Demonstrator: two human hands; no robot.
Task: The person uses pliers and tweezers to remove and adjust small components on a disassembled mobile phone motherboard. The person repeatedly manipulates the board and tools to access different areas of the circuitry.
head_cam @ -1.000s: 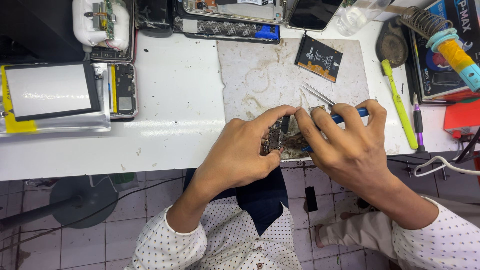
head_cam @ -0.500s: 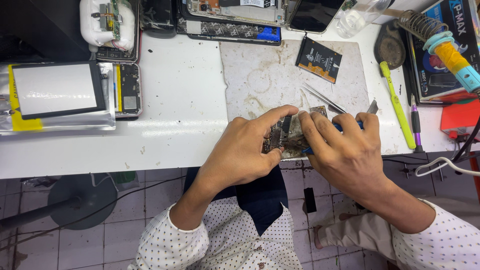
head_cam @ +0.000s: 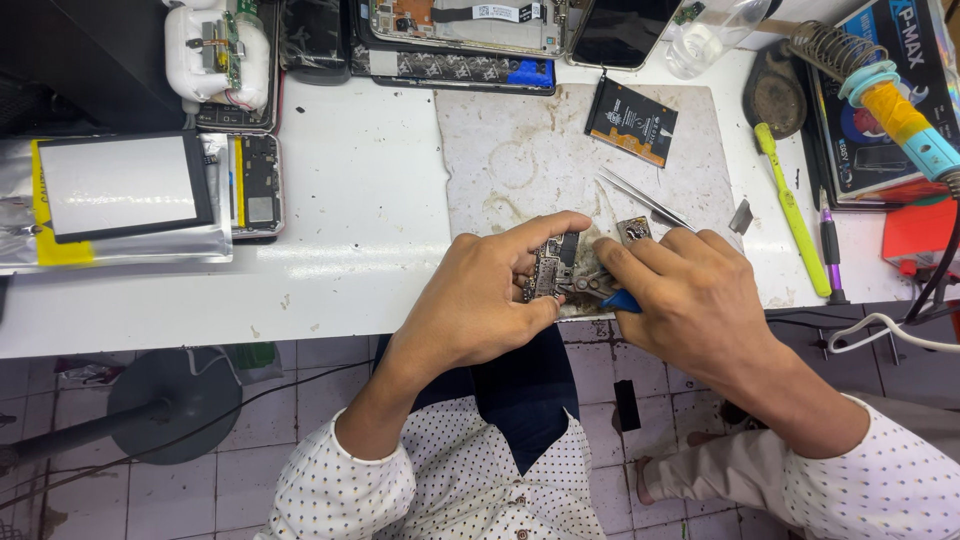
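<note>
At the near edge of the stained work mat (head_cam: 520,160), the left hand (head_cam: 480,300) pinches a small circuit board (head_cam: 552,270) between thumb and fingers; the right hand (head_cam: 690,295) is closed round a blue-handled tool (head_cam: 612,297) — pliers, probably, though mostly hidden — touching the board; tweezers (head_cam: 640,197) lie just beyond; a yellow toothbrush (head_cam: 790,210) rests off to the right.

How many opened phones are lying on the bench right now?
3: one beside the silver pouch, one under the white part at top left, one along the top edge. Others may be hidden.
</note>
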